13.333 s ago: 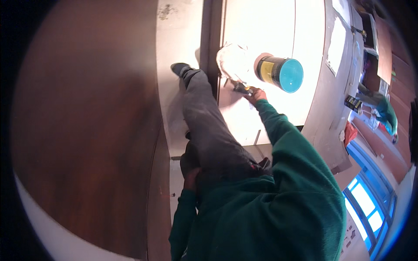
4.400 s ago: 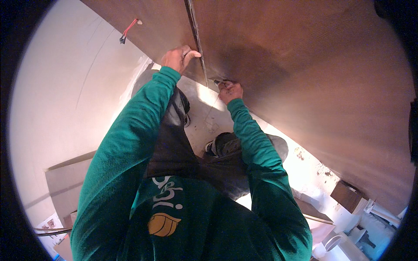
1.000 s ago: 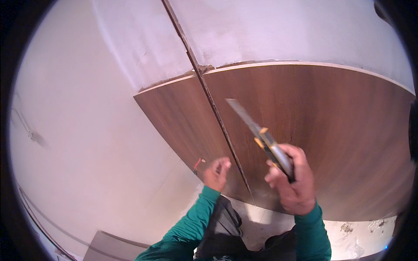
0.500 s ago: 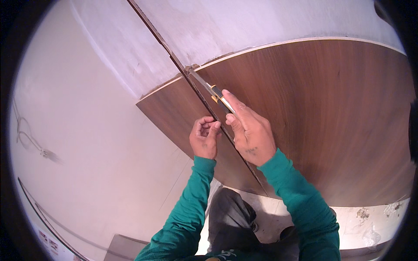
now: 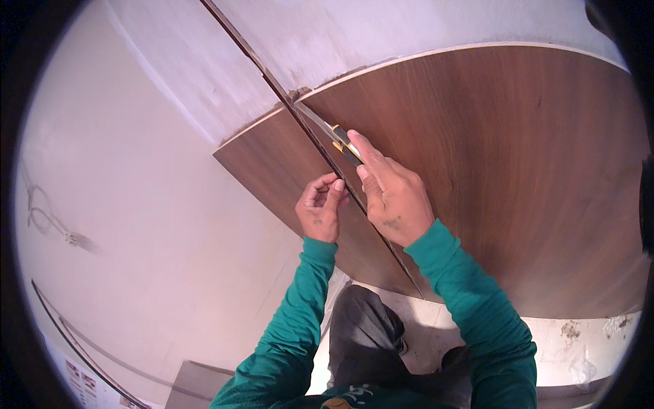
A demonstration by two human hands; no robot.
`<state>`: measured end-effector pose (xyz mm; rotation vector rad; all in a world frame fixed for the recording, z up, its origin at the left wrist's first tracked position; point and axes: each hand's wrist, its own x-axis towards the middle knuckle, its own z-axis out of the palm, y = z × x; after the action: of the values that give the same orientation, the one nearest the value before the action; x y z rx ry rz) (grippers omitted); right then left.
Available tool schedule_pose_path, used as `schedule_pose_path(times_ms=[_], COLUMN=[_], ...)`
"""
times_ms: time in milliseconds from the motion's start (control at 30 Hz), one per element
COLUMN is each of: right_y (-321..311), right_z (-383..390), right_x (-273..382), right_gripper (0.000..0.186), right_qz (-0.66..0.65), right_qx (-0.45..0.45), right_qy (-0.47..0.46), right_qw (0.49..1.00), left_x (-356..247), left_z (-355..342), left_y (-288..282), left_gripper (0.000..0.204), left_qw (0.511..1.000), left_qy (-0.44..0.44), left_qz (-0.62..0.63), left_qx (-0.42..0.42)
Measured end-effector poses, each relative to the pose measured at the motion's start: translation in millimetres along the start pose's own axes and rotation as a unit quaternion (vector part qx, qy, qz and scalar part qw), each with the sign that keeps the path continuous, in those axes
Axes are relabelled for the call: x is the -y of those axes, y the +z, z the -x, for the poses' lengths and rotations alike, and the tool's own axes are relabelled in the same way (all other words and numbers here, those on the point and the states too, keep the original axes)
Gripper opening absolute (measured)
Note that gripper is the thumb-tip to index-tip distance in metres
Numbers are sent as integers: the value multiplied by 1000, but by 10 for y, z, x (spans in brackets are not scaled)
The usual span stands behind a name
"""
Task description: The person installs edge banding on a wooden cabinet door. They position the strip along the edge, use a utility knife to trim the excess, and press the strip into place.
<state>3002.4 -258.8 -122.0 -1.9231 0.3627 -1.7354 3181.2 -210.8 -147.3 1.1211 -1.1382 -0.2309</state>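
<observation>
A long, thin dark brown strip [image 5: 319, 146] runs diagonally across a wood-grain brown panel [image 5: 511, 177] and sticks out past its top edge. My left hand [image 5: 320, 206] is closed, thumb and fingertips pinching the strip's edge partway down. In my right hand [image 5: 400, 194] is a utility knife [image 5: 345, 140] with a yellow and black body and a long blade. Its blade lies along the strip's right side, the tip near the panel's pale top edge. My right forefinger stretches along the knife body; the palm hides the rest of the handle.
A whitish wall [image 5: 122, 225] stands to the left, with a loose pale cable [image 5: 44, 218] on it. Behind the panel's top edge is a smeared white surface [image 5: 395, 34]. Below, my legs stand over a pale floor [image 5: 436, 327]; a brownish-grey board [image 5: 194, 385] lies at lower left.
The panel and both hands sit slightly higher in the picture. My grip on the strip and on the utility knife looks the same, and the blade still lies along the strip.
</observation>
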Motion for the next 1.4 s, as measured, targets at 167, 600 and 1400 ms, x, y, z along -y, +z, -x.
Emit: schedule_pose_path(times_ms=[167,600,1400], right_y=[-9,-162,-248], right_z=[-25,308,1417], right_x=[-27,-202,-638], right_gripper=[57,61,64], right_qz=[34,38,61], right_qx=[31,57,99], right_qy=[1,17,95], right_qw=[999,997,989], left_x=[6,46,48], left_z=[29,-9,-4], left_y=[-28,-27,-45], left_gripper=[21,20,19], left_qw=[1000,1000,1000], left_qy=[-6,15,13], left_qz=[14,12,5], left_qx=[-5,13,1])
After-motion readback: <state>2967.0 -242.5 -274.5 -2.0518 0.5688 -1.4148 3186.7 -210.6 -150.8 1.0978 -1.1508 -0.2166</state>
